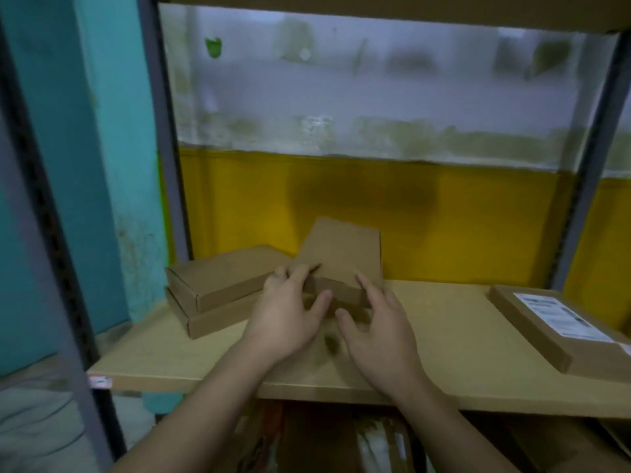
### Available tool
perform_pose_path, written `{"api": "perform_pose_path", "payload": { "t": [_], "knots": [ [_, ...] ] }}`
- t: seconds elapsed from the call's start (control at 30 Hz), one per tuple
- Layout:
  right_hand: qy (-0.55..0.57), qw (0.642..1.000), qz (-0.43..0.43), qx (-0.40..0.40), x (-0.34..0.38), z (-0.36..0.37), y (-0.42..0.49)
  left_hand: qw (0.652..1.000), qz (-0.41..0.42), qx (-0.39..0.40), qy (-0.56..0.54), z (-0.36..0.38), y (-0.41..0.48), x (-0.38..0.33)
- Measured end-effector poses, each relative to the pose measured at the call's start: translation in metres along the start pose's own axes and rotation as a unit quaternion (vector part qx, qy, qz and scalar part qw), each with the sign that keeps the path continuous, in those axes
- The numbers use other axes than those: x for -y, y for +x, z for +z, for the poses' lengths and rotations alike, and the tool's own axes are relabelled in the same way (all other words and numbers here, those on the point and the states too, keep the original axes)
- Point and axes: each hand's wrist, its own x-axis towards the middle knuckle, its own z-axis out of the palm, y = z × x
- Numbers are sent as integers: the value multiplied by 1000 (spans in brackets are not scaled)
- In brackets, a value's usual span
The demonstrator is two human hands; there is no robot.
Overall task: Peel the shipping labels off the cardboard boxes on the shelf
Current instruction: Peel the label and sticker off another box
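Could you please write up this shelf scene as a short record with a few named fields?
setting: wooden shelf board in a metal rack
left hand: on the tilted box, fingers on its left edge
right hand: fingers spread against the tilted box's near side
tilted box: plain cardboard, no label visible
stacked boxes: two, at left, no label visible
labelled box: at right, flat, white shipping label still on top

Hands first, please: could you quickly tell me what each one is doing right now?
Left hand: fingers grip the tilted box at its left edge.
Right hand: open, fingers spread, fingertips at the box's right side; a firm hold cannot be told.
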Motion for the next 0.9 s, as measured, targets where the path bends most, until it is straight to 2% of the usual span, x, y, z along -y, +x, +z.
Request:
{"api": "perform_pose_path", "payload": {
  "t": [0.1,0.17,0.27,0.37,0.47,0.57,0.7,0.8,0.9],
  "knots": [
    [16,999,-40,31,33,18,4,999,18,-33,25,-39,11,20],
    [5,997,-53,61,58,34,5,999,-2,-51,20,-64,17,39],
    [-5,992,-79,101,94,59,0,993,-65,-83,-43,-93,26,65],
    [-37,984,-111,131,122,76,-5,981,-148,-83,-90,-111,36,90],
    [-25,982,-130,135,134,85,-13,968,-242,-28,-53,-129,51,113],
    [23,988,-78,131,129,89,-19,961,-269,23,-50,-135,66,121],
    [40,987,7,156,113,89,1,953,-267,137,44,-124,83,127],
    [95,973,70,199,105,91,16,944,-275,164,74,-124,98,133],
    [184,945,136,236,105,97,22,936,-279,194,95,-130,106,134]
  ]
}}
